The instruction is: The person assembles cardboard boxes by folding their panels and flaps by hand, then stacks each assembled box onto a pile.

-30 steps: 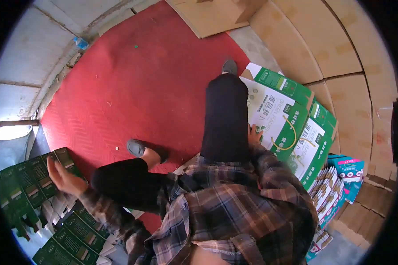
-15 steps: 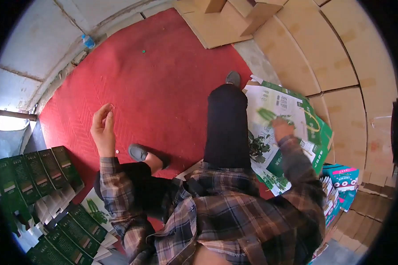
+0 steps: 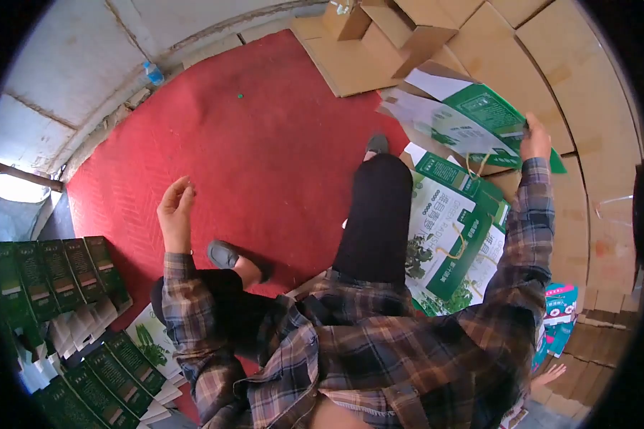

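Observation:
At the right, my right hand grips the edge of a green and white cardboard gift box, which is lifted, partly folded and blurred on its left side. Below it, beside my right knee, lie more flattened gift boxes with vegetable pictures and cord handles. Over the red carpet hovers my left hand, its thumb and fingertips pinched together. Whatever sits between those fingertips, if anything, is too small to make out.
Rows of dark green boxes stand at the lower left. Brown cartons are stacked along the right, and an opened carton lies at the back. Another person's hand shows at lower right. A bottle stands by the wall.
My right hand has moved up and right, lifting a gift box off the pile and exposing another beneath. My left hand has barely moved. Another person's hand has appeared at lower right.

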### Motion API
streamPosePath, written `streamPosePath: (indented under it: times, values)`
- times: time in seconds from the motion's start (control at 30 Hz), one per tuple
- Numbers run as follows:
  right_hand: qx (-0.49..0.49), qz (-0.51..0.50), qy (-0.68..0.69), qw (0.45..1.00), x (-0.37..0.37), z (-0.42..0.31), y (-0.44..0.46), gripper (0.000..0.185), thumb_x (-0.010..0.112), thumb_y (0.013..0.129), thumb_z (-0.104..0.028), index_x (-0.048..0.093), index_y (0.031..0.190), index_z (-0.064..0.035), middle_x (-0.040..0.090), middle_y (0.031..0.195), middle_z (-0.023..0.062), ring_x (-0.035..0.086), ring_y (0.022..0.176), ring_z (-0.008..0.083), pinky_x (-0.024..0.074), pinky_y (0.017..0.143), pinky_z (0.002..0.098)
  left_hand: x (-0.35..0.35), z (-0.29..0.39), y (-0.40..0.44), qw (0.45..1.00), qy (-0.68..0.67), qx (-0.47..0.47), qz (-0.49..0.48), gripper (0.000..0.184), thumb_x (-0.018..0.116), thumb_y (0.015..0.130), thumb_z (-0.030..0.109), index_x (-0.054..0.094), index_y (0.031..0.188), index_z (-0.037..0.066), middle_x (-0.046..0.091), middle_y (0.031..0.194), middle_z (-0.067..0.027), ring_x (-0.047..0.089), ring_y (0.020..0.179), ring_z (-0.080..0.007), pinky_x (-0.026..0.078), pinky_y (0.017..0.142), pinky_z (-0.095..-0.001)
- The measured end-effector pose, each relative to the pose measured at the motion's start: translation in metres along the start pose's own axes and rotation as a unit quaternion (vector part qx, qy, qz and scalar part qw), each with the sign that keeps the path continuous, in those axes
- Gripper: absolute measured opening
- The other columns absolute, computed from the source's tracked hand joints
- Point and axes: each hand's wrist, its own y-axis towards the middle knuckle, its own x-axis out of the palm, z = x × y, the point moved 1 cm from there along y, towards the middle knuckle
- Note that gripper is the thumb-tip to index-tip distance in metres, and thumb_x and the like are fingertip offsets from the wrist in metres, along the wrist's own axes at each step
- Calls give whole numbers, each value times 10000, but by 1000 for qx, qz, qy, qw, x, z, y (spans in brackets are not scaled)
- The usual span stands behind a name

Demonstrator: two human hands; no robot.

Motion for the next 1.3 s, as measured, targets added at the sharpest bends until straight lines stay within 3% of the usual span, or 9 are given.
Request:
streamPosePath:
  times: [0.17, 0.23, 0.37, 0.57, 0.7, 0.8, 0.97, 1.03, 1.3]
  values:
    - [-59, 24, 248, 967, 19, -24, 21, 328, 559, 798, 31, 563, 1112, -61, 635, 978, 147, 602, 979, 250, 450, 858, 348, -2, -6, -2, 996, 0, -87, -16, 362, 596, 879, 156, 544, 1221, 51, 602, 1048, -25, 557, 900, -97, 432, 703, -211]
    - [-10, -114, 338, 934, 1, -68, 17, 314, 557, 808, 46, 562, 1111, -37, 625, 987, 84, 567, 991, 159, 434, 873, 303, 1, -5, -2, 994, -19, -109, -12, 437, 600, 884, 205, 485, 1288, 85, 563, 1136, -32, 527, 972, -104, 429, 746, -239]
    - [-23, -177, 607, 775, 47, -108, 8, 430, 515, 826, 70, 504, 1242, -38, 570, 1125, 19, 522, 1022, 133, 412, 905, 287, -8, -1, 3, 991, -102, -42, 77, 540, 547, 914, 375, 391, 1363, 118, 528, 1212, -34, 517, 1068, -149, 415, 848, -317]
    - [11, -207, 661, 721, 108, -195, -24, 477, 547, 834, 22, 460, 1298, -47, 556, 1184, 37, 519, 1047, 141, 410, 919, 296, -28, -9, 8, 941, -335, -33, 40, 523, 527, 917, 419, 437, 1302, 78, 542, 1215, -28, 516, 1100, -162, 409, 908, -351]
    - [9, -223, 574, 788, 149, -228, -30, 448, 548, 870, -54, 439, 1303, -34, 555, 1187, 59, 515, 1045, 146, 404, 915, 291, -28, 0, 0, 941, -324, -72, 70, 426, 575, 905, 347, 524, 1205, 50, 580, 1153, -20, 542, 1038, -156, 406, 906, -338]
    - [89, -245, 624, 737, 121, -266, -46, 459, 529, 921, -256, 417, 1283, 4, 527, 1218, 122, 494, 1101, 185, 381, 936, 306, -27, -8, -5, 953, -276, -110, 62, 342, 593, 898, 259, 562, 1163, 44, 588, 1139, -24, 538, 1047, -153, 398, 911, -333]
    - [118, -264, 628, 723, 146, -276, -57, 587, 560, 896, -352, 375, 1305, 25, 498, 1255, 134, 459, 1156, 217, 342, 980, 324, -24, -8, -10, 954, -274, -112, 39, 309, 607, 876, 162, 582, 1152, 27, 598, 1132, -31, 534, 1063, -158, 377, 934, -331]
    - [85, -296, 622, 720, 152, -274, -54, 661, 565, 873, -455, 321, 1362, -82, 406, 1335, 107, 410, 1189, 232, 380, 927, 427, -23, -9, -13, 958, -265, -104, 27, 313, 609, 870, 144, 581, 1157, 22, 601, 1131, -34, 535, 1064, -160, 373, 940, -333]
    - [139, -328, 654, 668, 155, -281, -51, 679, 577, 871, -442, 294, 1378, -90, 396, 1333, 102, 371, 1231, 234, 354, 956, 444, -30, -24, -12, 951, -276, -137, -4, 320, 553, 799, 13, 591, 1116, -10, 624, 1067, -61, 572, 1002, -178, 406, 910, -303]
